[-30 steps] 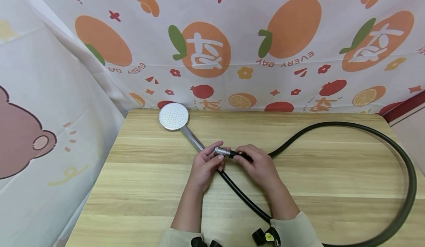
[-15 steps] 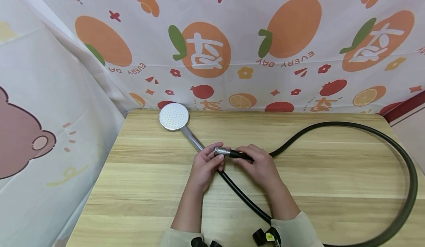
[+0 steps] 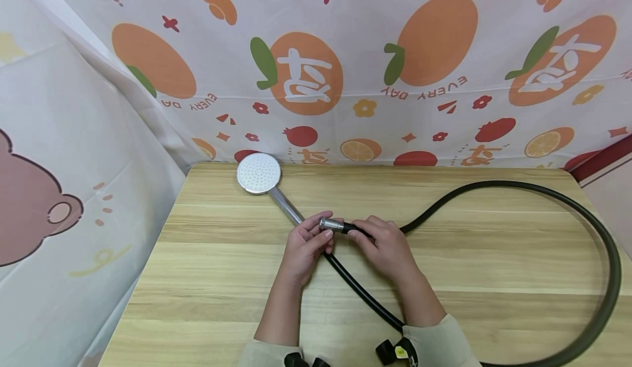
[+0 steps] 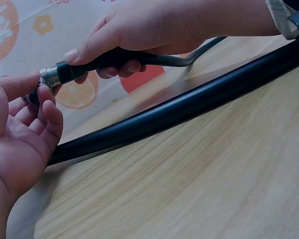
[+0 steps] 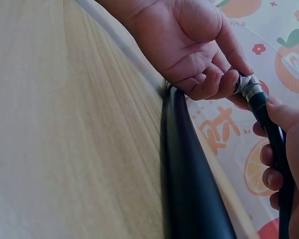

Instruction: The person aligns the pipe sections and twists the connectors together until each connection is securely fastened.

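A round shower head (image 3: 259, 173) with a white, dotted face and a silver handle (image 3: 285, 205) lies at the table's back left. Below the handle, a black hose (image 3: 365, 295) runs toward the front and loops round to the right. My left hand (image 3: 302, 252) pinches the silver metal connector (image 3: 331, 224) at the hose's other end, between thumb and fingers, above the handle's lower end. Just right of it, my right hand (image 3: 387, 249) grips the black hose end behind the connector. Both wrist views show the connector (image 4: 51, 75) raised off the table; the left fingertips hide part of it.
The wood-grain table (image 3: 212, 290) carries the wide hose loop on its right side. A fruit-print curtain (image 3: 355, 71) hangs along its back edge, and a pale cloth (image 3: 118, 153) with a bear print hangs at the left.
My right fingers stood slightly farther from the connector half a second ago and now sit closer to it on the hose end. The left hand and shower head have hardly moved.
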`<action>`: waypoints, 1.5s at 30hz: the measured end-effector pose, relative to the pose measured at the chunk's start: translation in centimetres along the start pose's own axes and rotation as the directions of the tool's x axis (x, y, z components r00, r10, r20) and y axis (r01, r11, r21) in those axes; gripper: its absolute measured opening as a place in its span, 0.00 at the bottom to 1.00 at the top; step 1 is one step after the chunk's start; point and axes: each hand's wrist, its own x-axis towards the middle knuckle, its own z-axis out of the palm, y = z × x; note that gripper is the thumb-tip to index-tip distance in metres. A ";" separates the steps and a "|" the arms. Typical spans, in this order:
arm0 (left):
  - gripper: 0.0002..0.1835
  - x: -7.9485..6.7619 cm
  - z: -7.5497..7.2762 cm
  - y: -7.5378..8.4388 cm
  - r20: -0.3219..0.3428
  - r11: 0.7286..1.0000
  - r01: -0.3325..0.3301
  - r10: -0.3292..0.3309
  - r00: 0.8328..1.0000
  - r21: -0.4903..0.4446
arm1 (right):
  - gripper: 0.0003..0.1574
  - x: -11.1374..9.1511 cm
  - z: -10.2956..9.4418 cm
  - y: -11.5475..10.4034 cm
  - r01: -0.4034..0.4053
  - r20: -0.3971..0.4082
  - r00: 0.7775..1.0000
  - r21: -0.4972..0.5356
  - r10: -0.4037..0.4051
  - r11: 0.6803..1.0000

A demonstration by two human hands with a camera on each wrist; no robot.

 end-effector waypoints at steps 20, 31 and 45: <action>0.26 0.2 0.1 -0.2 -0.033 1.000 0.018 -0.018 0.999 0.001 | 0.25 0.0 0.0 -0.3 -0.078 -0.002 0.997 0.001 0.078 0.997; 0.25 0.1 0.3 0.0 -0.037 1.000 0.025 -0.025 0.999 0.001 | 0.18 0.1 0.0 0.0 -0.035 -0.030 0.999 0.022 0.036 0.999; 0.25 0.0 0.2 0.0 -0.022 1.000 0.016 -0.015 1.000 0.022 | 0.15 0.1 -0.2 -0.1 -0.048 0.000 0.999 0.009 0.048 0.999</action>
